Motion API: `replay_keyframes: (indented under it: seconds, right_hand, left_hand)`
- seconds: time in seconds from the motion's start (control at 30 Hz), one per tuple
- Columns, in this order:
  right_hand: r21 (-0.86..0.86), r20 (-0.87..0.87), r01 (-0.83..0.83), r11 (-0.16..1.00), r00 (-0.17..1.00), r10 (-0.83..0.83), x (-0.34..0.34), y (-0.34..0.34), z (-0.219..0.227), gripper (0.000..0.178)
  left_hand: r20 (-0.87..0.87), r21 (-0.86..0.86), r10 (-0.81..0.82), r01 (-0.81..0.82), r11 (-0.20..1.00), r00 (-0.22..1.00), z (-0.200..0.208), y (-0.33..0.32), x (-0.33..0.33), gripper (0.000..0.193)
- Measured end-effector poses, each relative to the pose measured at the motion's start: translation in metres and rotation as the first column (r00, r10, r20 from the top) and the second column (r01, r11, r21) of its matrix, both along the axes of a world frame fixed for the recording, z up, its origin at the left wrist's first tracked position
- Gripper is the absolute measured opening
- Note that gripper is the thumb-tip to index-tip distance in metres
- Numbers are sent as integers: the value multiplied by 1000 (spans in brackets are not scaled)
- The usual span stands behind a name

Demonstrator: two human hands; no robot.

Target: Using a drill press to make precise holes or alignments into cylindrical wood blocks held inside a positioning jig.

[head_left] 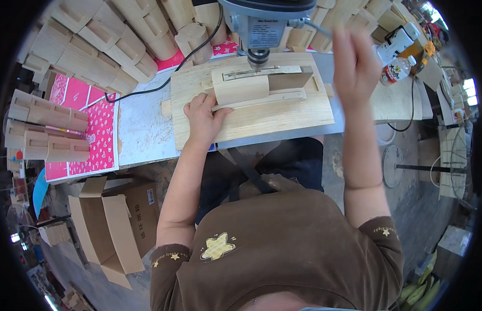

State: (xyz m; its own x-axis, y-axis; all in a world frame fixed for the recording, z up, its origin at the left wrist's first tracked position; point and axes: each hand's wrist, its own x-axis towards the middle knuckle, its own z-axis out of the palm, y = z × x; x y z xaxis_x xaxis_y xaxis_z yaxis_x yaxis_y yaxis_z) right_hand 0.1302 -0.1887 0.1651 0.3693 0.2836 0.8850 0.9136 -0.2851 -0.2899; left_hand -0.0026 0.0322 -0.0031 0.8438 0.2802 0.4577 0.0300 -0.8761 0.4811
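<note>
- Left hand [203,116]: observed at the centre of the frame, partly closed, with fingers bent against the left end of a curved wooden block [241,87] and thumb laid beside a narrow wooden strip [272,99]; whether the block is firmly gripped cannot be told.
- Right hand [357,67]: seen at upper right, blurred, raised above the table, with fingers folded closed around the outer end of a lever [318,28].
- Curved wooden block: positioned at upper centre, directly below the chuck [258,58] of a drill press [267,28]; a long slot is shown in its upper face. Contact between bit and wood cannot be made out.
- Narrow wooden strip: placed along the near side of the block, on a broad wooden board [282,118].
- Board: supported by a pale blue-grey table [142,132], on which scattered wood dust is noted left of the board.
- Upper left: wooden cylinders [103,44] with rectangular recesses are stacked in rows; a further stack [49,124] is set on a pink patterned sheet [102,140].
- Black cable [147,92]: draped across the table, left of the drill press.
- Upper right: a clear bottle [398,71] is stood beyond the right hand.
- Lower left: an open cardboard box [116,228] is placed on the floor [114,293].
</note>
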Motion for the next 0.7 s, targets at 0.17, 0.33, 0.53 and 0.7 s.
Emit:
replay_keyframes:
  seconds: [0.17,0.33,0.53,0.7]
  right_hand:
    - [-174,-258,165,971,944,-207,67,53,90,34]
    - [-221,-206,124,967,964,-171,92,53,81,36]
    - [-199,-135,133,971,978,-162,40,31,81,36]
    - [-119,4,13,993,1000,-13,-1,-1,20,11]
  left_hand:
    - [-5,-61,-3,2,998,1000,5,-15,12,37]
    - [-27,24,-38,39,999,999,2,-29,27,49]
    - [-26,-20,-42,41,999,999,3,-29,26,38]
    - [-35,1,-23,23,1000,999,8,-32,25,31]
